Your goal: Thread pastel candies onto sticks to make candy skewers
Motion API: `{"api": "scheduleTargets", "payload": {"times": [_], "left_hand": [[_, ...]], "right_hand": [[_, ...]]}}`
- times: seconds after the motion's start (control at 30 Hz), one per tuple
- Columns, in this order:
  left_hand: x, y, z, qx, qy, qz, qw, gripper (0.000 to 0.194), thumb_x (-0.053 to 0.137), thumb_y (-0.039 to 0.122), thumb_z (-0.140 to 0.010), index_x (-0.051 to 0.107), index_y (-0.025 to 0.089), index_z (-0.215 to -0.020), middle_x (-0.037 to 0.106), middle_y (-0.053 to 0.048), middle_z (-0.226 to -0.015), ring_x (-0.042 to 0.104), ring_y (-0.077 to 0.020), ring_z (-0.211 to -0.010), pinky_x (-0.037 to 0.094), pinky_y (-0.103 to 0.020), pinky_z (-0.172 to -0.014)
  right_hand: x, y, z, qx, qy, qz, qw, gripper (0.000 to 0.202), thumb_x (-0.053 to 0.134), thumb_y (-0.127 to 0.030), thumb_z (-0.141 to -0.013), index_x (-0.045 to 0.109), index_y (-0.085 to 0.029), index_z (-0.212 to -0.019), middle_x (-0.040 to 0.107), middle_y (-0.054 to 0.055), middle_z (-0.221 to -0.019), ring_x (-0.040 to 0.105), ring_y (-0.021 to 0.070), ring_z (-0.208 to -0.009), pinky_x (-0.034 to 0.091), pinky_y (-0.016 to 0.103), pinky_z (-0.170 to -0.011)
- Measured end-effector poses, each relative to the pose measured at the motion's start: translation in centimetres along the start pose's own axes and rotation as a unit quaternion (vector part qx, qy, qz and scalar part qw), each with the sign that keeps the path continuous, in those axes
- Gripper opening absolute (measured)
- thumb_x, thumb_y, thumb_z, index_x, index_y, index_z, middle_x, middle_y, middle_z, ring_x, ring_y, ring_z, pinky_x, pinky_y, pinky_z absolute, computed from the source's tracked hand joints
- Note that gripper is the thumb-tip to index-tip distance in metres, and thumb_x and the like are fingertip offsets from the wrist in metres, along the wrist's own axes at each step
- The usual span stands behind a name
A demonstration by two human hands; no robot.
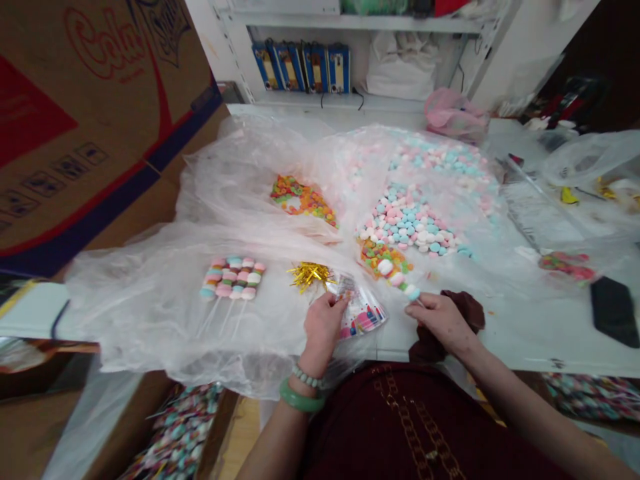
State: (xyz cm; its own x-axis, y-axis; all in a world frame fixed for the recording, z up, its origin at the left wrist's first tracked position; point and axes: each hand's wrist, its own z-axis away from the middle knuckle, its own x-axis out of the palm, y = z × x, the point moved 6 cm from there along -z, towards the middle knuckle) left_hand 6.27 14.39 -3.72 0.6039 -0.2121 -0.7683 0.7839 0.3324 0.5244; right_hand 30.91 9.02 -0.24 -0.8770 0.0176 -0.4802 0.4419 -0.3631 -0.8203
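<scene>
My left hand (325, 320) pinches the edge of a clear printed bag (364, 312) with pink and blue marks. Just behind that hand lies a bunch of gold twist ties (311, 275). In my right hand (439, 317) is the stick of a candy skewer (399, 280), its white, pink, green and blue pieces pointing up and left. Orange and green gummy rings (373, 253) lie right behind the skewer. Several finished skewers (233, 279) rest side by side on the plastic sheet at the left.
Loose pastel marshmallows (410, 220) and more gummy rings (303, 199) lie on the plastic sheet (150, 287). A large cardboard box (100, 133) stands at the left. A dark cloth (465, 310) and black object (614, 312) are at the right. Boxes of skewers (180, 427) sit below the table.
</scene>
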Motion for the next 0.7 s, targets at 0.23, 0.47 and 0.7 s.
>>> {"api": "scheduleTargets", "payload": {"times": [0.23, 0.47, 0.7], "left_hand": [[-3.1, -3.1, 1.2, 0.028, 0.068, 0.358, 0.931, 0.015, 0.065, 0.032, -0.066, 0.059, 0.018, -0.064, 0.051, 0.004, -0.056, 0.045, -0.0104, -0.053, 0.031, -0.022, -0.051], [-3.2, -4.4, 1.0, -0.054, -0.044, 0.643, 0.763, 0.028, 0.075, 0.029, -0.057, 0.053, 0.017, -0.069, 0.057, 0.004, -0.058, 0.051, -0.0098, -0.048, 0.040, -0.022, -0.049], [-3.8, -5.5, 0.9, -0.067, 0.029, 0.591, 0.803, 0.030, 0.076, 0.028, -0.053, 0.049, 0.017, -0.061, 0.047, 0.007, -0.052, 0.041, -0.0063, -0.046, 0.032, -0.019, -0.045]], "right_hand": [[8.0, -4.1, 0.2, 0.019, -0.189, -0.208, 0.960, 0.033, 0.061, -0.046, -0.074, 0.054, -0.017, -0.062, 0.041, -0.005, -0.051, 0.027, 0.0066, -0.045, 0.016, 0.022, -0.043], [10.6, -8.5, -1.8, -0.046, -0.178, -0.222, 0.957, 0.025, 0.066, -0.040, -0.072, 0.067, -0.015, -0.069, 0.048, -0.003, -0.057, 0.038, 0.0098, -0.053, 0.028, 0.023, -0.048], [15.7, -12.2, -1.7, -0.132, -0.247, -0.251, 0.926, 0.017, 0.063, -0.032, -0.076, 0.074, -0.022, -0.083, 0.066, 0.003, -0.097, 0.053, 0.0205, -0.098, 0.040, 0.033, -0.086]]}}
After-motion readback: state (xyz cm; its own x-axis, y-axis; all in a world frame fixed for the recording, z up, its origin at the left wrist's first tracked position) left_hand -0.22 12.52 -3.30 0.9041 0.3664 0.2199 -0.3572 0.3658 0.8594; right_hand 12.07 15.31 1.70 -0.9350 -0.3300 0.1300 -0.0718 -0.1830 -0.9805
